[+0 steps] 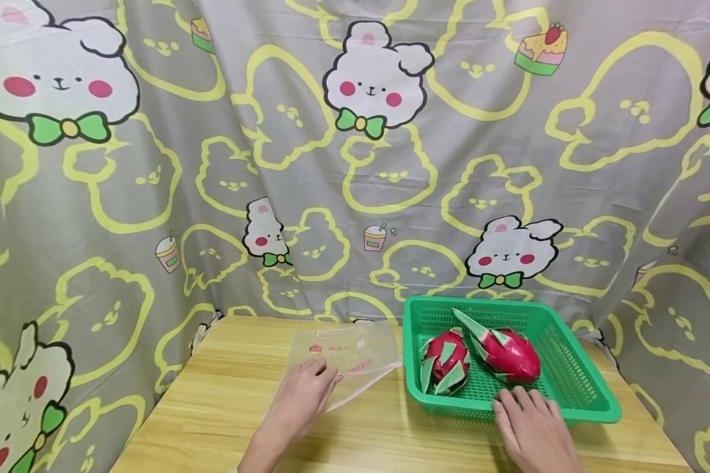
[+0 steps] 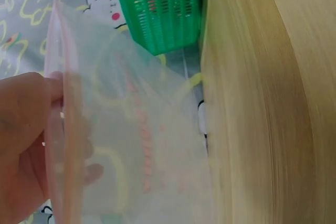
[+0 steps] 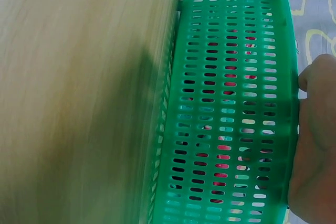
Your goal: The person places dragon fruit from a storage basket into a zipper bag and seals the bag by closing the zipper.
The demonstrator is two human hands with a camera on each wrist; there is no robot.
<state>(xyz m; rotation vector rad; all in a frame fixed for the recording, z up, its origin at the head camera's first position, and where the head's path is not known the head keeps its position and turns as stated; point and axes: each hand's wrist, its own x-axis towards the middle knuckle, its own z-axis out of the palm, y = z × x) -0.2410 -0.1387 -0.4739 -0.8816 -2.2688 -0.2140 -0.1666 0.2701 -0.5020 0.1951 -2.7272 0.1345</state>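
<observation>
My left hand pinches the zip edge of a clear plastic zip bag with red print. In the left wrist view, the bag hangs from that hand, with fingertips showing through the film. My right hand is at the near rim of a green plastic basket, its relaxed fingers reaching over the edge. Two red dragon fruits with green scales lie inside: one at the left, the other just right of it. The right wrist view has the hand beside the rim.
A wooden table bears the basket. Behind it and at both sides hangs a grey curtain with cartoon rabbits, close to the table's far edge. The bag's right corner nearly reaches the basket's left wall.
</observation>
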